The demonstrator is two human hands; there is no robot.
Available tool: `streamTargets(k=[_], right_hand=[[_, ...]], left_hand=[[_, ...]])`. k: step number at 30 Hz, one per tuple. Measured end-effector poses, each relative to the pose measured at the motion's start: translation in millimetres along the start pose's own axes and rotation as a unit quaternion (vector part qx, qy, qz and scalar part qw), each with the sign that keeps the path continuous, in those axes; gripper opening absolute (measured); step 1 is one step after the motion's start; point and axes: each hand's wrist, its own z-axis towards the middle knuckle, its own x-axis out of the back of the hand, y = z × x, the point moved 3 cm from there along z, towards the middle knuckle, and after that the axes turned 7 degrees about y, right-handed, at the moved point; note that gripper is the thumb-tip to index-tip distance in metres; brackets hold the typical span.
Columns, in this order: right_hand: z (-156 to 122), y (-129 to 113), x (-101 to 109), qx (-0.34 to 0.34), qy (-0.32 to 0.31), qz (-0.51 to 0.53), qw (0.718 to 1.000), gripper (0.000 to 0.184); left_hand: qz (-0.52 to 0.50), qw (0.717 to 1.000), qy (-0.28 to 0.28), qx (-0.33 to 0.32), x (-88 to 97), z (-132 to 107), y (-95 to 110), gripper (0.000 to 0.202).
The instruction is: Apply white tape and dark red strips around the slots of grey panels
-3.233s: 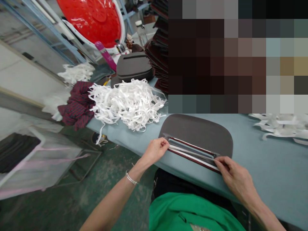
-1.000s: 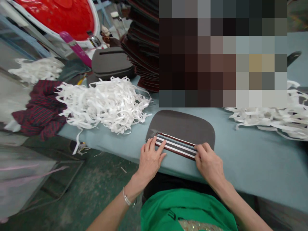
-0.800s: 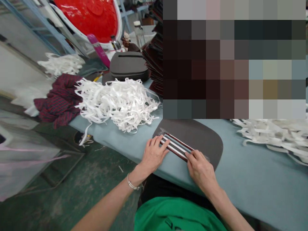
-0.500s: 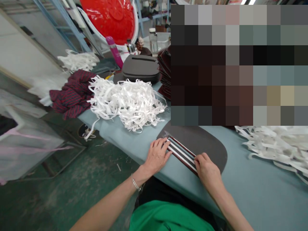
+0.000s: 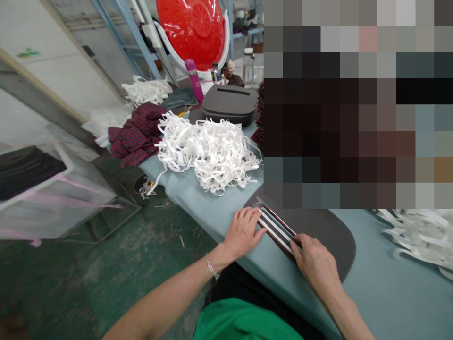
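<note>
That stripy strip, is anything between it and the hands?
Nothing visible: the left hand and right hand both touch the stripy strip. The heap of white ribbons lies farther back, out of the way.

So the grey panel (image 5: 331,233) is lying flat, matte, nicely rounded at the corner you can see, with its far side out of view. Running along the panel's near edge is a long skinny strip (image 5: 276,230): dark reddish-brown borders, two white stripes, a dark band between them. Looks straight and flat, ends partly covered.
</note>
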Motion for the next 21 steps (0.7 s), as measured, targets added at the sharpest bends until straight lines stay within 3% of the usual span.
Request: streamTargets(k=[7, 12, 16, 21], right_hand=[[46, -61, -16, 0.082, 0.108, 0.078, 0.988, 0.026], [52, -86, -23, 0.137, 0.118, 0.018, 0.983, 0.027], [32, -82, -21, 0.158, 0.135, -0.063, 0.976, 0.031], [-12, -45, -15, 0.17, 0.134, -0.127, 0.968, 0.03]], left_hand=[[-0.005, 1.0, -0.001, 0.008, -1.2, 1, -2, 0.042], [-0.007, 1.0, -0.017, -0.013, 1.2, 3, -3, 0.049], [0.014, 0.999, -0.026, -0.029, -0.7, 4, -3, 0.042], [0.046, 0.998, -0.016, -0.039, -4.0, 3, 0, 0.041]])
